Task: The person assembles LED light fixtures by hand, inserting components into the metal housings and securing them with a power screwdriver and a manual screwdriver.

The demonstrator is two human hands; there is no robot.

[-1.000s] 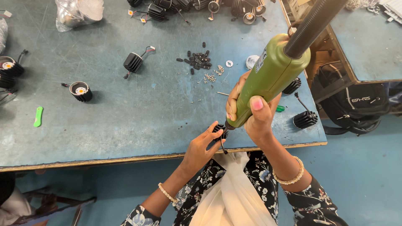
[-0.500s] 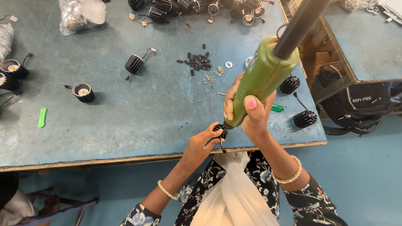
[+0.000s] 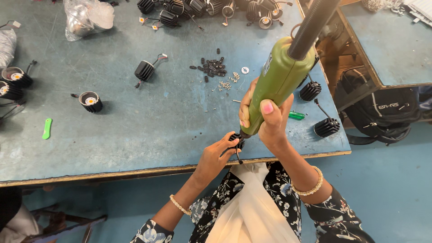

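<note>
- Black finned lamp housing (image 3: 236, 138) sits at the near edge of the blue worktable (image 3: 135, 130), under the driver's tip.
- Left hand (image 3: 215, 155) has its fingers closed around that housing, steadying it.
- Right hand (image 3: 266, 118) is wrapped tight around the green electric screwdriver (image 3: 276, 83), which stands tilted, tip down on the housing.
- Small screws (image 3: 227, 81) and black caps (image 3: 211, 66) lie scattered behind.
- Two more finned housings (image 3: 320, 110) rest near the table's right edge.

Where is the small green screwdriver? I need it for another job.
In the head view the small green screwdriver lies on the blue table, right of the right hand, between two black finned housings.
</note>
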